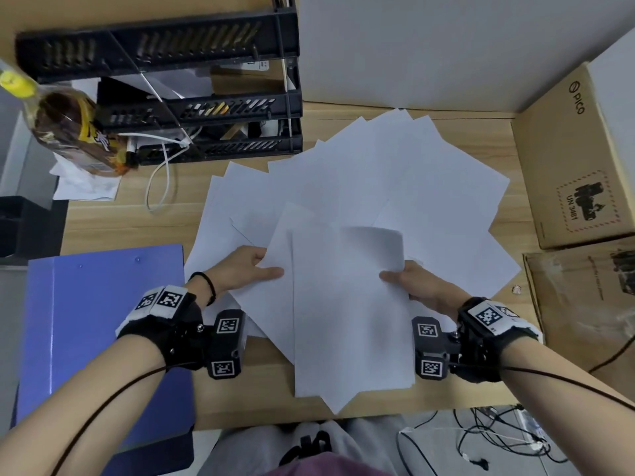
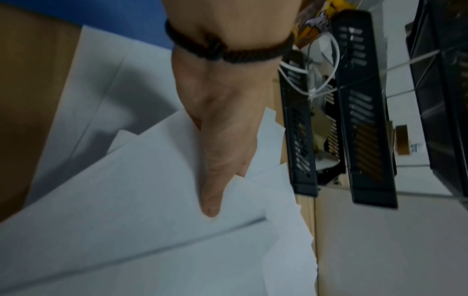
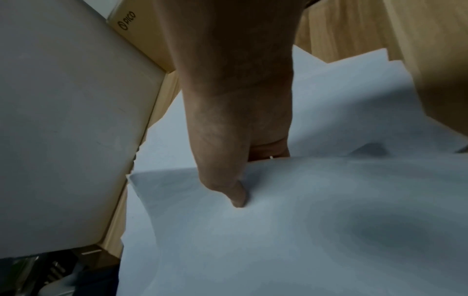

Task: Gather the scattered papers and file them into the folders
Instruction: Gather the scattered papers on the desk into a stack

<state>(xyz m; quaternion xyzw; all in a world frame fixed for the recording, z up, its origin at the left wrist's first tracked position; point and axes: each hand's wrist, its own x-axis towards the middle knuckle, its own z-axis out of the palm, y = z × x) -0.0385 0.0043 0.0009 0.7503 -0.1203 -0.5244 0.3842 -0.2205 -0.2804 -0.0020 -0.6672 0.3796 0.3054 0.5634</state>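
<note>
Many white sheets (image 1: 388, 173) lie fanned over the wooden desk. A gathered bundle of sheets (image 1: 350, 321) hangs over the desk's near edge. My left hand (image 1: 251, 266) pinches a tilted sheet at its left edge, thumb (image 2: 211, 200) on top and fingers hidden beneath. My right hand (image 1: 409, 280) pinches the bundle's right edge, thumb (image 3: 235, 192) on top; its top sheet curls up at the far corner. A blue folder (image 1: 99, 338) lies shut at the desk's left.
A black stacked letter tray (image 1: 192, 97) stands at the back left, with a white cable (image 1: 165, 173) and a bottle (image 1: 65, 125) beside it. Cardboard boxes (image 1: 577, 156) line the right side. Cables (image 1: 498, 438) lie on the floor below the desk.
</note>
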